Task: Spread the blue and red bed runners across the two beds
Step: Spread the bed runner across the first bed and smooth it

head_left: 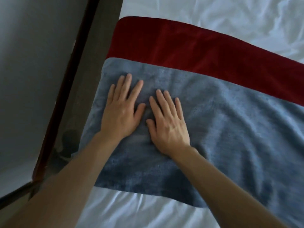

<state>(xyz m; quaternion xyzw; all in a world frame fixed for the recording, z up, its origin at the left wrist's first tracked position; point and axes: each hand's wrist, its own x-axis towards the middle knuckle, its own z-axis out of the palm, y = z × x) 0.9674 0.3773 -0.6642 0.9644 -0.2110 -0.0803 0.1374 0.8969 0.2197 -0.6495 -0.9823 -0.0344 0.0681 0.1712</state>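
Note:
A blue bed runner (pixel 230 129) lies across a bed with a white sheet (pixel 134 209), wrinkled toward the right. Beyond it, a red bed runner (pixel 181 48) lies flat, its near edge touching or under the blue one. My left hand (pixel 122 111) rests palm down on the blue runner near its left end, fingers spread. My right hand (pixel 167 124) lies flat beside it, thumbs almost touching. Neither hand grips the cloth.
The bed's left edge drops to a dark floor strip (pixel 77 99). A dark reddish skirting (pixel 65 89) runs along a pale wall (pixel 32 63) on the left. More crumpled white sheet (pixel 230 15) lies beyond the red runner.

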